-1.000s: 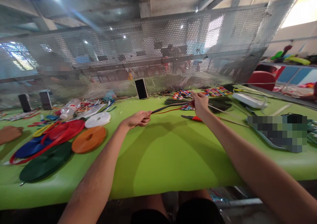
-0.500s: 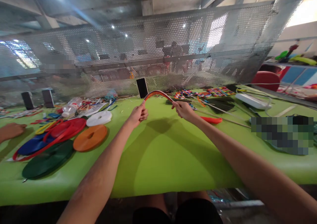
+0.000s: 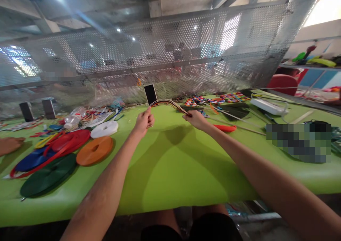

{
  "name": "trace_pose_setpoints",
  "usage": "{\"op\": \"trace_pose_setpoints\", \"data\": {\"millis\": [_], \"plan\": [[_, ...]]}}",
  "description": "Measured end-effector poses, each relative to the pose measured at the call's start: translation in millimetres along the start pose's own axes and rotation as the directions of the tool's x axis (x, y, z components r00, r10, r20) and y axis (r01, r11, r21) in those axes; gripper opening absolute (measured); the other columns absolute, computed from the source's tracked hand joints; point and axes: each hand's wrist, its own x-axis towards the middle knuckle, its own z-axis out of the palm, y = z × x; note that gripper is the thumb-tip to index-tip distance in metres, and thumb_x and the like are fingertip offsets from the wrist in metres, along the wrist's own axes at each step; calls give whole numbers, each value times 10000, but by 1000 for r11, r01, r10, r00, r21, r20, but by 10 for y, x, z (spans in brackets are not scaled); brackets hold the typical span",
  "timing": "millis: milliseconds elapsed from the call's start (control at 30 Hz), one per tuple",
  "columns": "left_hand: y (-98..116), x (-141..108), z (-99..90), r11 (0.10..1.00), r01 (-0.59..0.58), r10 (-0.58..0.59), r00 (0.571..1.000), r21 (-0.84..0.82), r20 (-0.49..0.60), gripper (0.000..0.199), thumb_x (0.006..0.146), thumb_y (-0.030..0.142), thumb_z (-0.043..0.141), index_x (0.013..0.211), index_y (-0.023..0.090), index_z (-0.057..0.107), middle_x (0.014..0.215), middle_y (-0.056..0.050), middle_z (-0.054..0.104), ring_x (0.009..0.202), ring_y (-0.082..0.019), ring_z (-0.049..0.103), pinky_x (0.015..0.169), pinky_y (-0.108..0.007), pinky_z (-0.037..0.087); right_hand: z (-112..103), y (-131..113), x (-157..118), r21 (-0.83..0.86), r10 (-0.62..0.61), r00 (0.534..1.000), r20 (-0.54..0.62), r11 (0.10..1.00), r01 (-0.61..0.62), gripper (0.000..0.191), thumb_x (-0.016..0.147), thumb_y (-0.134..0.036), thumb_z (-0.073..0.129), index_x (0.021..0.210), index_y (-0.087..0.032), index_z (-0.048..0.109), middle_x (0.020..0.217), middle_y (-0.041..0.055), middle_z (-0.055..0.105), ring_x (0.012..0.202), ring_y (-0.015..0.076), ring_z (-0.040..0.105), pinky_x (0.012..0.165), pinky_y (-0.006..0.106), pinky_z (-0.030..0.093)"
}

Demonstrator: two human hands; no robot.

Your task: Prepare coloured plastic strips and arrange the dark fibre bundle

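Note:
A bundle of thin flat strips (image 3: pixel 167 101), white and dark with some orange, arches in the air between my two hands above the green table. My left hand (image 3: pixel 144 121) is closed around one end, thumb on top. The other end is pinched in my right hand (image 3: pixel 195 120), where the layers fan slightly apart. A dark phone (image 3: pixel 150 94) stands upright just behind my left hand. Near my right wrist, a red-orange strip (image 3: pixel 225 128) lies on the table (image 3: pixel 176 177). How many strips the bundle holds, I cannot tell.
Orange (image 3: pixel 95 151), white (image 3: pixel 104 129), green (image 3: pixel 49 175), blue and red strap rolls lie at left. Another person's hand (image 3: pixel 10 146) rests at the far left. Colourful woven pieces (image 3: pixel 234 97) and a white power strip (image 3: pixel 268 106) are at right, before a perforated metal screen (image 3: pixel 165 56).
The bundle's arch has flattened and its layers have turned edge-on and separated. My hands have spread slightly farther apart, both still gripping. The view has shifted a little.

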Motion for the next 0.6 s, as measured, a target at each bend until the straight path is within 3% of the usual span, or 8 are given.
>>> {"op": "trace_pose_setpoints", "data": {"millis": [67, 167, 233, 300, 400, 467, 533, 600], "plan": [[-2, -6, -9, 998, 7, -10, 998, 67, 55, 602, 829, 635, 581, 574, 211, 239, 462, 116, 201, 339, -18, 196, 368, -198, 111, -44, 43, 7, -53, 12, 1000, 14, 999, -11, 140, 714, -278, 690, 761, -192, 590, 674, 24, 600, 632, 183, 536, 591, 284, 382], [-22, -13, -13, 982, 31, -64, 983, 188, 170, 565, 835, 633, 567, 596, 215, 270, 477, 115, 220, 353, -23, 201, 377, -196, 120, -156, 79, -7, -230, -29, 998, -55, 973, 15, 439, 653, -255, 736, 1063, -171, 604, 980, 119, 662, 947, 304, 579, 863, 446, 418], [-44, -17, -5, 963, 45, -112, 963, 265, 244, 543, 826, 635, 573, 606, 215, 309, 476, 111, 243, 360, -29, 208, 380, -198, 132, -232, 65, -33, -442, -123, 984, -129, 896, 54, 562, 679, -272, 719, 1208, -170, 556, 1170, 162, 625, 1157, 365, 494, 1033, 580, 270], [-65, -24, 11, 944, 56, -159, 941, 326, 298, 524, 807, 630, 600, 610, 210, 355, 468, 103, 275, 366, -35, 220, 381, -206, 151, -287, 4, -76, -612, -226, 958, -173, 787, 75, 601, 720, -261, 677, 1288, -154, 511, 1264, 181, 589, 1250, 376, 429, 1097, 635, 118], [-74, -50, 51, 909, 26, -183, 922, 415, 341, 498, 819, 628, 583, 634, 204, 400, 469, 91, 311, 383, -47, 236, 394, -218, 186, -301, -181, -181, -696, -338, 926, -170, 706, 130, 616, 758, -197, 620, 1348, -107, 469, 1307, 196, 570, 1283, 359, 413, 1126, 603, 80], [-63, -79, 82, 864, -27, -184, 913, 503, 364, 496, 851, 646, 517, 661, 200, 415, 484, 81, 341, 403, -57, 263, 413, -221, 212, -263, -342, -271, -696, -399, 912, -89, 681, 230, 558, 788, -162, 577, 1338, -121, 493, 1286, 174, 594, 1233, 333, 470, 1104, 529, 203], [-50, -108, 114, 814, -69, -196, 903, 578, 383, 502, 861, 658, 489, 683, 191, 436, 506, 67, 385, 426, -64, 300, 430, -221, 232, -205, -492, -353, -645, -398, 917, 40, 690, 328, 424, 837, -154, 520, 1259, -157, 568, 1193, 138, 655, 1094, 288, 573, 954, 406, 378], [-47, -126, 140, 793, -83, -215, 889, 603, 405, 504, 860, 656, 496, 690, 185, 449, 521, 58, 412, 439, -66, 320, 438, -220, 240, -156, -592, -403, -594, -300, 944, 139, 737, 322, 288, 890, -195, 476, 1123, -192, 646, 1047, 110, 707, 923, 252, 638, 753, 325, 418]]}}
